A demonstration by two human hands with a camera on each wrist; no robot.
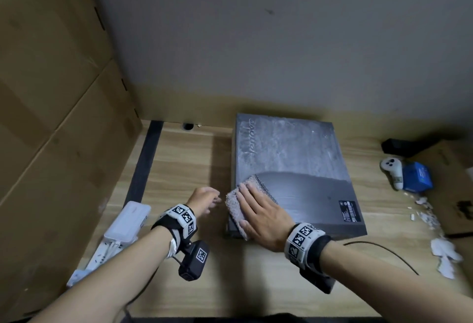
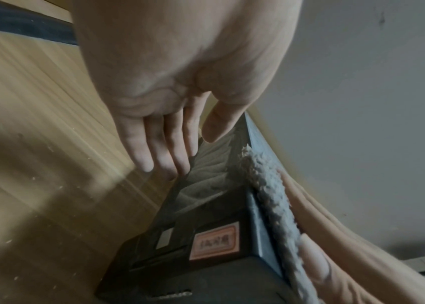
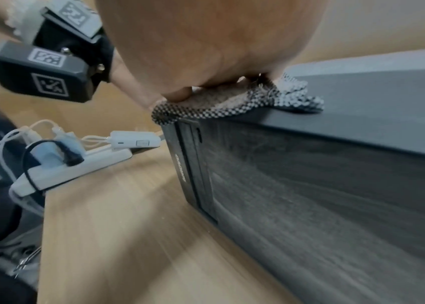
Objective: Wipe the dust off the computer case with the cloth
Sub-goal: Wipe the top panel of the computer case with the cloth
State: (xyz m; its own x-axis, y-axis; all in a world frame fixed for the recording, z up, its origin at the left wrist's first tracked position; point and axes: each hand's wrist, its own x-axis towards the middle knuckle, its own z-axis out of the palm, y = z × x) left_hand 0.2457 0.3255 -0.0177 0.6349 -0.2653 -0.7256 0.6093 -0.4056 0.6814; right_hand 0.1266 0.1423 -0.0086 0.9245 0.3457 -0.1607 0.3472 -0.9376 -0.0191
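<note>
Two zones on the computer case (image 1: pixel 294 169): far part of the top panel is grey with dust, near band is dark and wiped. Case lies flat on the wooden surface (image 1: pixel 184 159), its far end close to the wall, so a far-going stroke has to stop at that edge. Cardboard boxes (image 1: pixel 51 92) wall in the left side; open surface between them and the case gives the left arm room.

Cloth (image 1: pixel 242 201) sits at the near-left corner of the panel, folded, one flap hanging over the left edge. Likely placed there to start the next pass along the dust line.

Right hand (image 1: pixel 263 214) lies flat on the cloth, fingers straight and spread, palm pressing down; grip is open-handed, nothing pinched. Flat pressure keeps the whole pad in contact.

Left hand (image 1: pixel 204 198) hovers just left of the case, fingers relaxed and straight, holding nothing; fingertips near the side wall, contact unclear. My read: it is there to brace the case against sliding.

Power strip (image 1: pixel 122 228) near left, white controller (image 1: pixel 393 171) and paper scraps (image 1: pixel 445 253) to the right, well apart from the case. Rightward strokes have free room across the panel; debris pushed off the right edge would land by the scraps.
</note>
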